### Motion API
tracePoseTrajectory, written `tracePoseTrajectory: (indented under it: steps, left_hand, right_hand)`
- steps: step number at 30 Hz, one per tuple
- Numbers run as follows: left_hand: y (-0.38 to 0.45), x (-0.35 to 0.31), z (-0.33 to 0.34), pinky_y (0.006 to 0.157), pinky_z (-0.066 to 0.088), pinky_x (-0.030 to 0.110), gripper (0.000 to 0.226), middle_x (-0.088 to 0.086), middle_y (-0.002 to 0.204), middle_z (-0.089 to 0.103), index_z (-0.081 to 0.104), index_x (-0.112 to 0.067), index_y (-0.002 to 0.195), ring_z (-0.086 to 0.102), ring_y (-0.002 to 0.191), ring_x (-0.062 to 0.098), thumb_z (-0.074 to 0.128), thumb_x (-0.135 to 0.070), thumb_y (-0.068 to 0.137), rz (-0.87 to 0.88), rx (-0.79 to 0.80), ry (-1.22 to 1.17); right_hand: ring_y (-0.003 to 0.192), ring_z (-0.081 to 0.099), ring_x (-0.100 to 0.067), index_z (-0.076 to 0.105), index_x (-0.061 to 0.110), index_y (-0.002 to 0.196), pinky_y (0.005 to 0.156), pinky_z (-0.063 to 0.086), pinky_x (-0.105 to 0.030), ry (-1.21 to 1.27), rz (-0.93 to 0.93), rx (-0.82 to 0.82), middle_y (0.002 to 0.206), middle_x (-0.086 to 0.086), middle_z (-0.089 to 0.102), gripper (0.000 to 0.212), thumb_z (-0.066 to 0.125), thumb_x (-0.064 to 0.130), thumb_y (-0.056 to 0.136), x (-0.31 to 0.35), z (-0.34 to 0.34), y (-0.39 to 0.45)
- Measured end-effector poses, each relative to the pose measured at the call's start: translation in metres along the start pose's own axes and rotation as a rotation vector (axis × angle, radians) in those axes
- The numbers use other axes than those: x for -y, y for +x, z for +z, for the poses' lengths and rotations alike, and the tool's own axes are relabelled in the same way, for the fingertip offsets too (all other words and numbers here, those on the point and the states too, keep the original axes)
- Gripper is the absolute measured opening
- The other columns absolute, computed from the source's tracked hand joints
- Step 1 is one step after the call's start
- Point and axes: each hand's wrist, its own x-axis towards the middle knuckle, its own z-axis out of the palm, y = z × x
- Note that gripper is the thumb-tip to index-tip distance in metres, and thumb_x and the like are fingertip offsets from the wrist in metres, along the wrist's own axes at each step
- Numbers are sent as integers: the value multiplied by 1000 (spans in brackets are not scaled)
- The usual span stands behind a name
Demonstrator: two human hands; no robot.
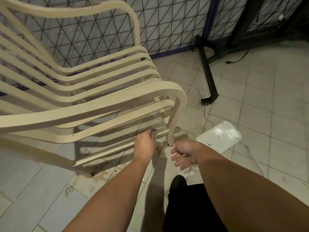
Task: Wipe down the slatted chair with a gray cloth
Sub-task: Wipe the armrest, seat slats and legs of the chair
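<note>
Reaching low, my left hand (145,142) bunches the gray cloth (154,131); my right hand (184,154) hangs open, so the slatted chair (93,104) could shift unbraced.

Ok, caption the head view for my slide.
Left hand presses gray cloth low on cream slatted chair; right hand hangs open.

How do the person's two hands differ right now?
The left hand is closed around a gray cloth low on the chair, near the lower slats; the right hand is open and holds nothing. The left hand shows its back, while the right hand's fingers are spread just below the curved front leg. Both reach low toward the chair's front.
</note>
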Motion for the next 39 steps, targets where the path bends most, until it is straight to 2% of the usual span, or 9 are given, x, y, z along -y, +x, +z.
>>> tracePoseTrajectory:
  steps: [3, 6, 11, 17, 22, 26, 29, 31, 39]
  left_hand:
    - [-1, -24, 0, 84, 42, 17, 28, 8, 110, 74, 70, -10, 120, 67, 102, 21, 55, -8, 98, -22, 22, -188]
    - [-9, -37, 10, 98, 51, 35, 26, 8, 116, 70, 62, -9, 124, 65, 105, 21, 56, -16, 100, -252, 146, -532]
    - [-25, -37, 15, 82, 60, 36, 23, 17, 110, 73, 64, -7, 118, 71, 94, 25, 51, -20, 105, -554, 233, -871]
    - [-15, -13, -8, 102, 51, 45, 26, 6, 122, 69, 71, -18, 119, 65, 110, 23, 63, -30, 98, -236, 254, -330]
    - [-1, 28, -37, 117, 32, 47, 58, 9, 161, 34, 34, -24, 155, 36, 144, 35, 49, -38, 100, 36, 334, 533]
    - [-8, 37, -40, 125, 16, 43, 75, 9, 169, 1, 6, -20, 162, 6, 155, 35, 48, -31, 101, -15, 615, 560]
    - [-12, 33, -38, 126, 11, 43, 80, 6, 169, -10, -4, -19, 161, -6, 155, 34, 48, -29, 100, -34, 620, 562]
    - [-11, 31, -38, 126, 11, 43, 85, 3, 168, -13, -6, -22, 161, -9, 155, 33, 50, -27, 98, -52, 630, 549]
    - [-3, 40, -49, 126, 12, 39, 90, -6, 169, -10, -1, -33, 161, -8, 156, 24, 55, -18, 93, -63, 681, 473]
  right_hand:
    - [98, 68, -33, 56, 8, 133, 83, 55, -44, 245, -24, 22, 116, -13, 66, 40, 36, 18, 100, -1, -4, -8]
    - [103, 63, -35, 54, 5, 128, 93, 53, -51, 516, -58, 87, 104, -14, 64, 34, 37, 23, 104, -1, -5, -6]
    - [95, 65, -37, 53, 2, 126, 85, 55, -51, 814, -105, 192, 114, -24, 61, 27, 46, 18, 105, 0, 1, -5]
    - [97, 65, -28, 59, 4, 108, 75, 59, -39, 709, -136, 0, 111, -18, 63, 12, 59, 11, 98, -9, 0, 9]
    - [75, 56, -19, 55, 15, 97, 76, 56, -36, 581, -204, -233, 101, -9, 55, 5, 57, 12, 94, -18, -20, 32]
    - [65, 57, -17, 59, 7, 108, 61, 57, -31, 754, -228, -180, 91, -11, 66, 14, 59, 12, 95, 2, -6, 44]
    - [89, 63, -20, 55, 3, 107, 88, 58, -39, 893, -302, -82, 100, -11, 62, 10, 51, -1, 99, 22, 2, 35]
    - [92, 67, -23, 56, 1, 107, 85, 60, -40, 923, -319, -99, 105, -12, 61, 15, 51, -8, 96, 27, -3, 31]
    - [101, 62, -29, 52, 11, 124, 92, 55, -46, 797, -311, -639, 109, -9, 61, 36, 56, 5, 89, 18, -48, 22]
